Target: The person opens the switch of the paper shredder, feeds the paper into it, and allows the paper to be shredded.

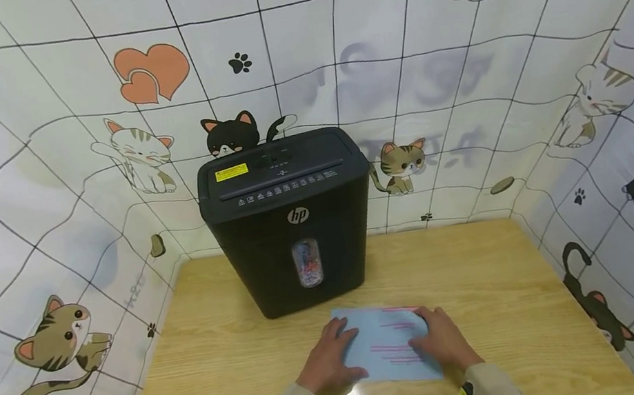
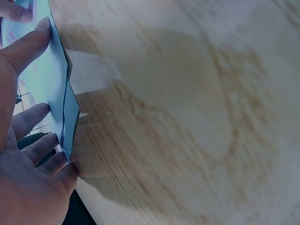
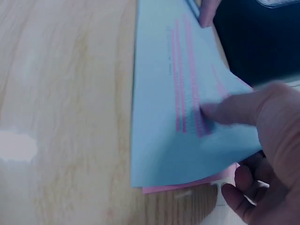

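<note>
**A:** Starting at the hands, what could go wrong here?

**B:** The left hand (image 1: 327,362) and right hand (image 1: 441,339) each grip one side of a light blue sheet (image 1: 387,343) with pink lines on it. From the right wrist view a pink sheet (image 3: 197,183) peeks out underneath. My worry is that the two layers slide apart, since each grip is only at an edge. The paper could also buckle or crease in the middle if the hands push toward each other.

**A:** How are the fingers set?

**B:** On the left, the thumb lies on top and the fingers (image 2: 35,117) curl under the raised edge, so it pinches the paper. On the right, the thumb presses down on the printed lines with fingers tucked below the near corner, again a pinch. Neither hand is spread flat.

**A:** And where is the paper?

**B:** At the near middle of the wooden table (image 1: 212,362), partly lifted at its sides. Just beyond it, farther away, stands a black shredder (image 1: 289,219) against the cat-patterned backdrop (image 1: 41,202).
</note>
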The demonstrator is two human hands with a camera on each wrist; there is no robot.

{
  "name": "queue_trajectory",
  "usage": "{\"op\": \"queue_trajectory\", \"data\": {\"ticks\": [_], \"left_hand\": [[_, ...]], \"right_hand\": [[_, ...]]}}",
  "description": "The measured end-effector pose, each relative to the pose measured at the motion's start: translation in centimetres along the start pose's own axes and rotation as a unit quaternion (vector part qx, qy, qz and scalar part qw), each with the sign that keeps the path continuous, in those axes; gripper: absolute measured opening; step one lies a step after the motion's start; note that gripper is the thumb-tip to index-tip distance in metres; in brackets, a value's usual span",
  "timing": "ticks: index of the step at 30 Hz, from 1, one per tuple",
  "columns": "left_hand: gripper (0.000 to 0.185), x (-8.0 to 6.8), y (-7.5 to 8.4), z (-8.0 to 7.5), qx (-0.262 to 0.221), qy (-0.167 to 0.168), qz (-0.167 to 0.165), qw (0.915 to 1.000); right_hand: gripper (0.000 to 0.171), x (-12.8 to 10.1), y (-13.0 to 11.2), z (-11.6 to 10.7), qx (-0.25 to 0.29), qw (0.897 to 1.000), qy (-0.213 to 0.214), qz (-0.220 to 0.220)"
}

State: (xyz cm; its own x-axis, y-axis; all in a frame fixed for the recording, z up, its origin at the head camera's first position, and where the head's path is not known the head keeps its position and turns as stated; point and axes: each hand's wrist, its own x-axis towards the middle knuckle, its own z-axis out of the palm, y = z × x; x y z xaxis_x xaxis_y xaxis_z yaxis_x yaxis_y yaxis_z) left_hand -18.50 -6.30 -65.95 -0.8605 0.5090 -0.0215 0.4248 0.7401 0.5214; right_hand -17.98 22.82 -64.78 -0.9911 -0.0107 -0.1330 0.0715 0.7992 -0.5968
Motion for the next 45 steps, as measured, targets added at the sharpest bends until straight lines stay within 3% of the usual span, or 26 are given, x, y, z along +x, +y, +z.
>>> {"op": "queue_trajectory", "data": {"ticks": [3,5,10,16,20,25,31,34,39,45], "left_hand": [[0.088,0.1,0.0,0.2,-0.001,0.002,0.006,1.0],[0.089,0.1,-0.2,0.4,0.001,0.008,0.01,0.9999],[0.104,0.0,-0.5,0.5,0.001,0.035,0.005,0.9994],[0.124,0.1,-0.3,0.3,-0.043,0.065,-0.026,0.9966],[0.127,0.2,-0.5,0.3,-0.066,0.109,-0.029,0.9914],[0.103,0.2,-0.7,-0.4,-0.117,0.169,-0.011,0.9785],[0.032,0.0,-0.3,-1.9,-0.211,0.184,-0.03,0.9594],[0.015,0.2,-0.6,-2.1,-0.264,0.189,-0.044,0.9446],[0.017,0.3,-0.7,-2.5,-0.296,0.214,-0.061,0.9291],[0.04,0.2,-0.3,-3.6,-0.289,0.24,-0.061,0.9247]], "right_hand": [[0.029,-0.2,0.1,-0.6,0.026,0.999,0.005,0.018],[0.018,-0.3,0.2,-1.1,0.047,0.999,0.009,0.015],[0.015,-0.6,0.5,-1.7,0.082,0.997,0.01,0.004],[0.011,-0.6,1.6,-1.8,0.128,0.992,0.003,-0.013],[0.015,-0.7,1.7,-2.2,0.183,0.983,-0.023,-0.018],[0.022,-0.7,1.2,-2.6,0.213,0.976,-0.04,-0.015],[0.036,-0.7,0.0,-2.9,0.226,0.974,-0.034,0.001],[0.027,-0.6,-0.5,-2.9,0.222,0.975,-0.014,0.012],[0.017,-0.5,-1.2,-3.2,0.226,0.974,0.006,0.021],[0.02,-0.3,-1.6,-3.5,0.25,0.968,0.019,0.017]]}}
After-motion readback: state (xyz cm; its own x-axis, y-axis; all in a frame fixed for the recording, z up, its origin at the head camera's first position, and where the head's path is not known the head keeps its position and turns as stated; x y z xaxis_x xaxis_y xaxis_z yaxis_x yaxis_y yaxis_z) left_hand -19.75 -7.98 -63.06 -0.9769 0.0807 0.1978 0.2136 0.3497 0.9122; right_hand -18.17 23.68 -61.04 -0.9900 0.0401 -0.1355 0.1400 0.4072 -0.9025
